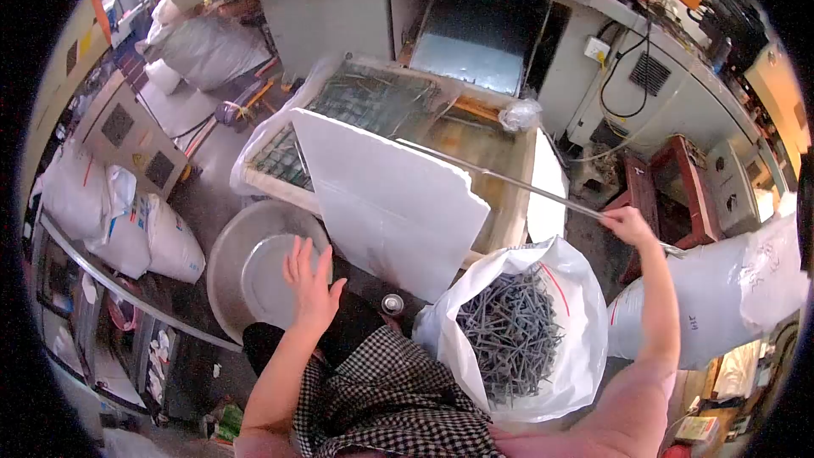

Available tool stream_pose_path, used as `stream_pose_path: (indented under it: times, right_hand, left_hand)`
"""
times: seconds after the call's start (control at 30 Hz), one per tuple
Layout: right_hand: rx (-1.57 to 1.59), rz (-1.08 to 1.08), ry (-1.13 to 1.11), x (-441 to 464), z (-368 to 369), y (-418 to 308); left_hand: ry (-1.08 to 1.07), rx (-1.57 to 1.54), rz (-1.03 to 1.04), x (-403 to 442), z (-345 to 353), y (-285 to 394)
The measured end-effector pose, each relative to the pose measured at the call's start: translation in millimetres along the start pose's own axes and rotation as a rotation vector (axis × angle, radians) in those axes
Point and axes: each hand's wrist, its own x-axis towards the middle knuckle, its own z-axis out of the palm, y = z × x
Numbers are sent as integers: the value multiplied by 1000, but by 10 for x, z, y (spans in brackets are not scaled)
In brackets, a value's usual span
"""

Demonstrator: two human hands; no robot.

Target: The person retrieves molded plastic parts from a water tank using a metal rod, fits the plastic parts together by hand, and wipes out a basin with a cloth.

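My right hand [627,225] is closed around the near end of a long thin metal rod [543,190]. The rod reaches left over a tray-like tank [284,193], and its far tip is near the top of a white board [386,203]. This board stands tilted against the tank's front side. My left hand [309,284] is held up with fingers apart, in front of a wide metal basin [225,259], holding nothing. Below the rod, an open white bag [585,322] contains many thin dark grey pieces [513,335].
Behind the tank stands a large machine with an opening [479,34]. Filled white sacks [174,242] are at left, and another large sack [704,305] lies at right. A reddish-brown stand [678,178] is at right. A small round can [392,304] sits between basin and bag.
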Motion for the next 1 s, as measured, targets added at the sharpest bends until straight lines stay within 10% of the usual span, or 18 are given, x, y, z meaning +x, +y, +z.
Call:
stream_pose_path:
  times: [0.3, 0.73, 1.0]
  right_hand:
    - [-173, -145, -308, 823, 1374, -125]
    - [-389, -298, 158, 562, 588, -1400]
    - [-394, -233, -192, 568, 573, -1556]
  left_hand:
    - [-5, 80, -55, -335, -129, -194]
    - [30, 97, -213, -672, -273, -518]
    - [16, 68, -341, -992, -487, -749]
